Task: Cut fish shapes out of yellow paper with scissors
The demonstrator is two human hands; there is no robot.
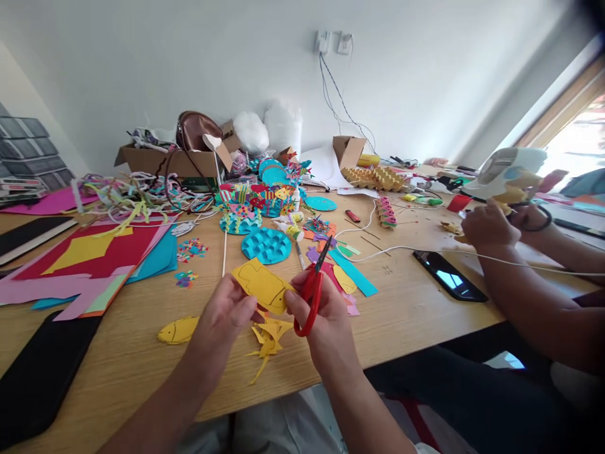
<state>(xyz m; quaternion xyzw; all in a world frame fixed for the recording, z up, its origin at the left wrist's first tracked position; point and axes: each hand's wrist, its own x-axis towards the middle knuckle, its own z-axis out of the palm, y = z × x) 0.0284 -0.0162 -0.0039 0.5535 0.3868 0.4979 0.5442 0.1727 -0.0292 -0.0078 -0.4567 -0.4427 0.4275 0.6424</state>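
Observation:
Between my two hands is a yellow paper piece with a fish outline drawn on it. My left hand pinches its left edge. My right hand grips red-handled scissors, blades pointing up and away, and its thumb also touches the paper's right end. Yellow paper scraps lie on the table below the hands. A cut yellow paper fish rests beside my left wrist, partly covered by it. Another yellow fish shape lies behind my right hand.
Coloured paper sheets are stacked at left, near a black phone-like slab. Blue paper discs, glue bottles and confetti sit mid-table. At right are a phone, a white cable and another person's hands.

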